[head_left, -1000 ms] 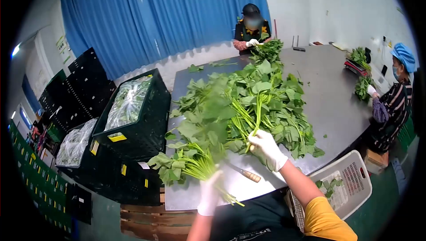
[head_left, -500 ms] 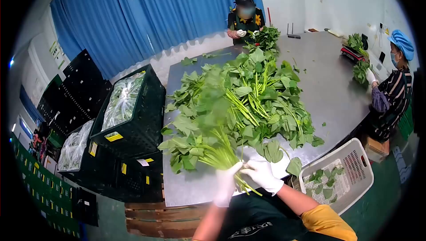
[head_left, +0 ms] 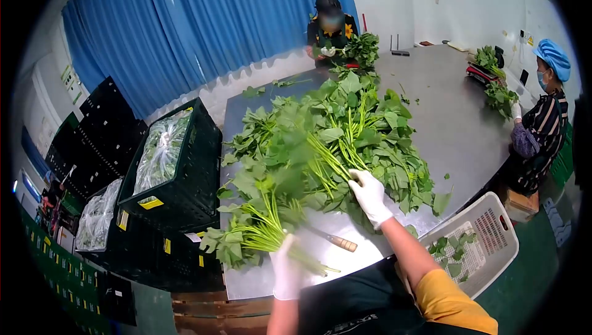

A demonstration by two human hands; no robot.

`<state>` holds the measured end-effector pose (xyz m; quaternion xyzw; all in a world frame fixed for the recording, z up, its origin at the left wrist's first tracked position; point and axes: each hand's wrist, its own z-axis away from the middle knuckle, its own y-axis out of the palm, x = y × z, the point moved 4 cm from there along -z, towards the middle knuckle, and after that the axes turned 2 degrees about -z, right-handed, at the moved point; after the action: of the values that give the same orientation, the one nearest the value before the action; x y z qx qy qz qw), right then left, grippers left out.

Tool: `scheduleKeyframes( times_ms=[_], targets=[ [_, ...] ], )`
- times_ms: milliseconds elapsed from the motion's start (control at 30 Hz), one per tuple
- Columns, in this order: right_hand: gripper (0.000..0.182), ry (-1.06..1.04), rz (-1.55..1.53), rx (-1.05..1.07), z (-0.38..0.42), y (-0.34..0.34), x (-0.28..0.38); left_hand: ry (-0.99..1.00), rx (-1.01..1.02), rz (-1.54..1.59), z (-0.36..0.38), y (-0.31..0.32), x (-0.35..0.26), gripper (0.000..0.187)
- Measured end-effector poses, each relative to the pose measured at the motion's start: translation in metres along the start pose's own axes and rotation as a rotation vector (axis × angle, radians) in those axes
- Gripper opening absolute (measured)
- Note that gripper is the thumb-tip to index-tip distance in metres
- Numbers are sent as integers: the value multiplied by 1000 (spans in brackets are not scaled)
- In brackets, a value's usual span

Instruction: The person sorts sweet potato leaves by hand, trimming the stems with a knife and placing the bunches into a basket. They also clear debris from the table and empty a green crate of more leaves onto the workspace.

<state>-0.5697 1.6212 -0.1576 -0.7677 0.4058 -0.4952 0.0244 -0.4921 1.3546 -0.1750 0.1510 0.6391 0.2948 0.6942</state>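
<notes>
My left hand [head_left: 286, 267], in a white glove, grips a bunch of leafy greens [head_left: 259, 230] by its pale green stems over the table's near edge. The leaves of the bunch point away to the left, and part of it is blurred. My right hand [head_left: 370, 196], also gloved, is at the near side of a big pile of leafy greens [head_left: 388, 125]. Its fingers are closed at the stem ends there. Between my hands lies a knife with a wooden handle [head_left: 342, 242]; greens partly cover its blade.
The metal table [head_left: 456, 119] also bears a scale [head_left: 482, 75] with greens. One co-worker [head_left: 333, 27] handles greens at the far side, another [head_left: 542, 131] at the right. A pale basket [head_left: 507, 252] holds loose leaves at my right. Dark crates [head_left: 185, 168] with bagged greens stand left.
My right hand has left the bunch and moved up and right to the pile. My left hand has shifted left with the bunch. The knife handle now shows.
</notes>
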Motion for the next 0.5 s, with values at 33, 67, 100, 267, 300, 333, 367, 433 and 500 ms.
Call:
scheduleKeyframes(
  times_ms=[33, 67, 100, 267, 300, 333, 367, 433, 500],
  targets=[
    [26, -30, 212, 82, -14, 12, 1, -16, -15, -25, 0, -4, 4, 29],
    [24, -60, 424, 161, -27, 26, -1, -32, -28, -49, -1, -6, 6, 28],
    [24, -67, 420, 156, -37, 32, -3, -34, -67, -56, 2, -6, 7, 28],
    [21, -3, 268, 164, -51, 11, 5, -17, -53, -33, 6, -1, -7, 29],
    [21, -5, 34, 45, -49, -5, 16, -12, -83, -22, 6, -1, -8, 28],
    [20, 223, -341, 135, -43, -19, 18, -8, -111, -11, 6, 0, -8, 28],
    [18, 314, -505, 156, -38, -24, 19, -21, -118, -32, 7, 2, -8, 27],
    [18, 456, -755, 198, -18, -36, 28, -31, -115, -42, 6, 6, -4, 26],
    [19, 475, -737, 283, 1, -33, 24, -30, -94, -114, 7, 7, 0, 21]
  ],
)
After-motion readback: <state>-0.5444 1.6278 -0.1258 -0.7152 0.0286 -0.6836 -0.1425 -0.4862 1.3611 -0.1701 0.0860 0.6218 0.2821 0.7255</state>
